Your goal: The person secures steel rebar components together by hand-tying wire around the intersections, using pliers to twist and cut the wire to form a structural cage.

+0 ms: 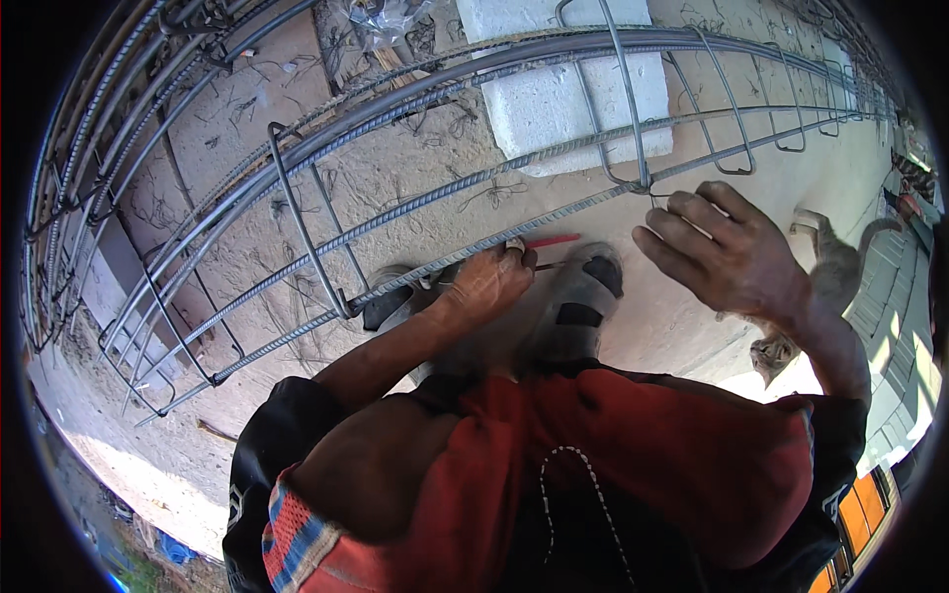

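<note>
The rebar cage (425, 202) stretches across in front of me, its long axis climbing from lower left to upper right, and crosses over a white foam-like block (539, 114) in my view. The stirrup (640, 138) nearest my right hand (732, 257) meets the closest ribbed bar (593, 203) just ahead and to the left of those fingertips, so my right is the nearer hand to that corner; my left hand (491, 282) is lower and farther left, beside the same bar. My left fingers are curled around a red-handled hand tool (554, 240) that points rightward, on my side of the bar. My right fingers are bent and slightly spread; whether they pinch anything with the hidden thumb, I cannot tell. A thin tie wire (653, 201) shows at the stirrup's corner, near them. I can read no brand, label or writing on steel, block or tool
</note>
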Motion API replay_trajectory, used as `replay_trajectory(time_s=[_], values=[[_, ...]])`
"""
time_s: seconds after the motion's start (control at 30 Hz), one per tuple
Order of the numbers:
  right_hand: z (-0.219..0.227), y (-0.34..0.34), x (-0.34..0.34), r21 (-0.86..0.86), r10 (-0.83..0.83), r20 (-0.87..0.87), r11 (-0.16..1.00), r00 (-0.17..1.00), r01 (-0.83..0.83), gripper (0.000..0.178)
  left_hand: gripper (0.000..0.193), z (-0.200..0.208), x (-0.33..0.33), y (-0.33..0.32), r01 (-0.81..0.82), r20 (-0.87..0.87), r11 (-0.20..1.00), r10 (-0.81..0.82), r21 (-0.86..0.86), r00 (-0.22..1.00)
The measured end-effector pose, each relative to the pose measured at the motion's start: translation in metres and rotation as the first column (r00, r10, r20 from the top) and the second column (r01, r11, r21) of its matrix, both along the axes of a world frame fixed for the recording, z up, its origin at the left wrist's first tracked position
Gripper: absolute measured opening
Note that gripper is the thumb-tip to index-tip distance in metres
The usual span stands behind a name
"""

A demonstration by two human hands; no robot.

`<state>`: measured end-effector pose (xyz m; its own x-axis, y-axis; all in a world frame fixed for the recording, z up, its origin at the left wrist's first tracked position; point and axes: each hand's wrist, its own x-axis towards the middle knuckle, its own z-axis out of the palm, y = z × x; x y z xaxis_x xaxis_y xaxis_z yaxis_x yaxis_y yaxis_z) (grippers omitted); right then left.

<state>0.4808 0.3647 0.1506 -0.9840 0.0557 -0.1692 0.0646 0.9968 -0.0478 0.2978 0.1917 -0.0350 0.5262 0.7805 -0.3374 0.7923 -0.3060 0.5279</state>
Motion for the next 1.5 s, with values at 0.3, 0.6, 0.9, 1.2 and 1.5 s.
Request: replay_trajectory(time_s=[0.3,0.6,0.9,1.2,1.5], values=[[-0.051,-0.129,0.027,-0.459,-0.681,0.117,0.608,0.722,0.648,0.041,0.025,0.078,0.017,0.031,0.302,0.427,0.952,-0.252,-0.053,0.868],[0.028,-0.133,0.113,-0.534,-0.842,0.314,0.224,0.438,0.815,0.014,0.023,0.087,0.037,0.034,-0.075,0.888,0.927,-0.327,0.368,0.322],[0.061,-0.119,0.079,-0.380,-0.940,0.303,0.030,0.155,0.925,0.015,0.067,0.092,0.114,0.048,0.307,0.271,0.238,0.960,-0.922,0.068],[0.109,-0.074,0.047,-0.251,-0.926,0.343,0.075,0.161,0.965,0.011,0.055,0.124,0.118,0.070,0.427,0.164,0.159,0.986,-0.890,-0.024],[0.116,-0.045,0.015,-0.104,-0.875,0.404,0.246,0.267,0.964,0.014,0.045,0.120,0.108,0.085,0.478,0.108,0.099,0.994,-0.873,-0.010]])
